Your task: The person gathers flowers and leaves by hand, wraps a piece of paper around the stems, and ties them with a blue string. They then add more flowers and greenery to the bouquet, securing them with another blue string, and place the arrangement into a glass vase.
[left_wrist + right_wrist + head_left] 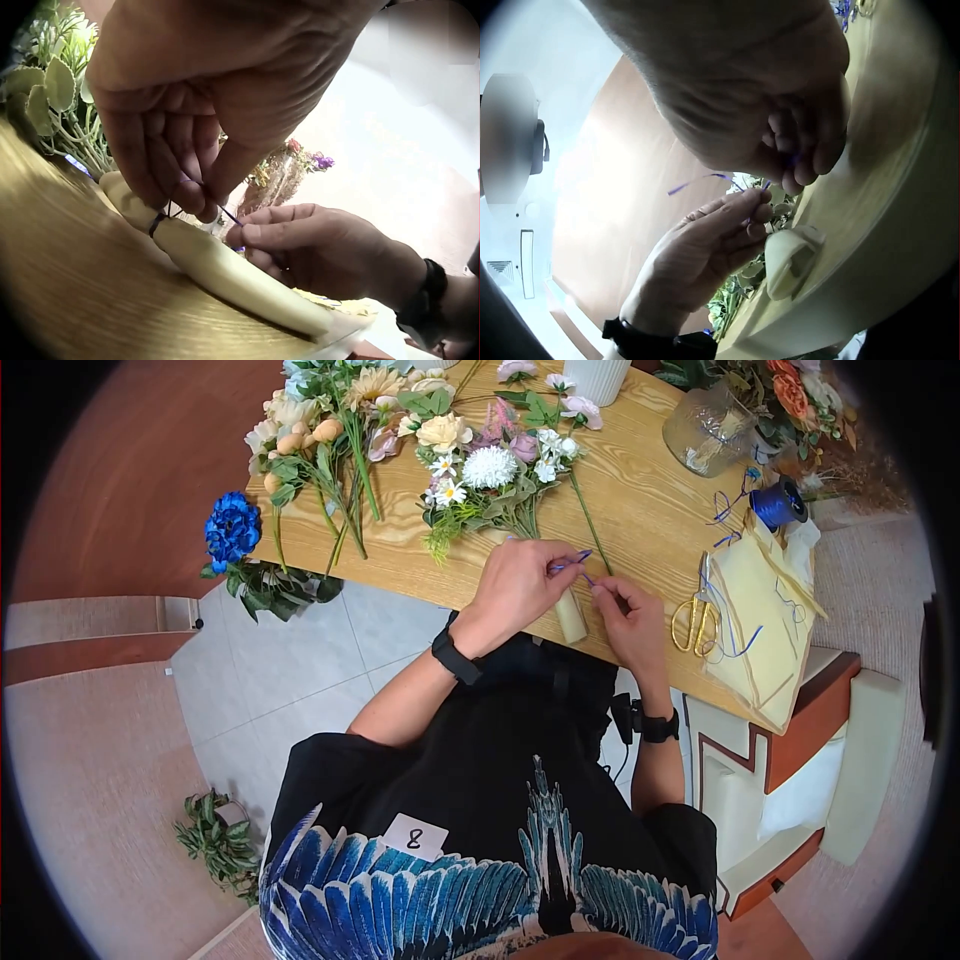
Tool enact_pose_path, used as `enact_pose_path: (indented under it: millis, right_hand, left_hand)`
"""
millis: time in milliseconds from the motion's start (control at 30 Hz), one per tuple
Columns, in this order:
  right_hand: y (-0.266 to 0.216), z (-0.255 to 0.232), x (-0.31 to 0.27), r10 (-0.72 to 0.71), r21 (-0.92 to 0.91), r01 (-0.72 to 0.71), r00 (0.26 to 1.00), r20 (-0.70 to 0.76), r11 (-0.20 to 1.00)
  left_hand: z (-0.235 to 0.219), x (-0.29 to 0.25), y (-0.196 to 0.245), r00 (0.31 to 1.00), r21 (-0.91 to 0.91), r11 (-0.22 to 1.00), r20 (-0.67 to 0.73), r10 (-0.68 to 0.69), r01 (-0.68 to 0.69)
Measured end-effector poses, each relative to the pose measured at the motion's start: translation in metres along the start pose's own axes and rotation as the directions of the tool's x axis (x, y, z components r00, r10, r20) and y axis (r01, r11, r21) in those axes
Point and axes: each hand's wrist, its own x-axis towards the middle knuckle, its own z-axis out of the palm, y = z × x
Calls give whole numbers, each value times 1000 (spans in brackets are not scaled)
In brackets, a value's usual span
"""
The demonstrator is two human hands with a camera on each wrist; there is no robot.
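Note:
A bouquet of artificial flowers (490,467) lies on the wooden table (400,565), its stems rolled in cream wrapping paper (240,281) that points toward the person. A thin blue-purple ribbon (156,225) circles the wrapped stems near their upper end. My left hand (525,580) is over the wrap and pinches one part of the ribbon between thumb and fingers. Right beside it, my right hand (635,625) pinches another part, and the ribbon stretches between the two hands. In the right wrist view, a loose ribbon end (697,183) sticks out past the left hand (705,247).
Gold-handled scissors (693,625) and cream paper sheets (765,615) lie to the right, below a blue ribbon spool (778,505). A glass vase (708,432) stands at the back right. Loose flowers (330,450) and a blue flower (232,527) lie at the left edge.

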Motion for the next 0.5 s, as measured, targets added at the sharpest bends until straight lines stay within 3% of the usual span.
enact_pose_path:
  millis: [167, 233, 367, 433, 500]
  right_hand:
    - [-6, -2, -12, -37, -68, 42, 997, 74, 997]
    - [-20, -4, -14, -71, -226, 99, 989, 128, 969]
    - [-15, -4, -8, -175, -208, 195, 979, 107, 959]
    - [-16, -5, -5, -215, -324, 253, 965, 149, 912]
    - [-14, -6, -7, -245, -317, 278, 959, 141, 907]
  left_hand:
    - [1, -2, -5, 1000, -121, 993, -8, -6, 5]
    - [1, -2, -7, 998, -171, 985, 55, -17, 26]
    - [-1, -3, -6, 998, -106, 994, 68, -3, 11]
    - [-1, -2, -5, 998, -86, 996, 66, -2, 8]
    - [0, -4, -4, 998, -105, 994, 59, -10, 16]
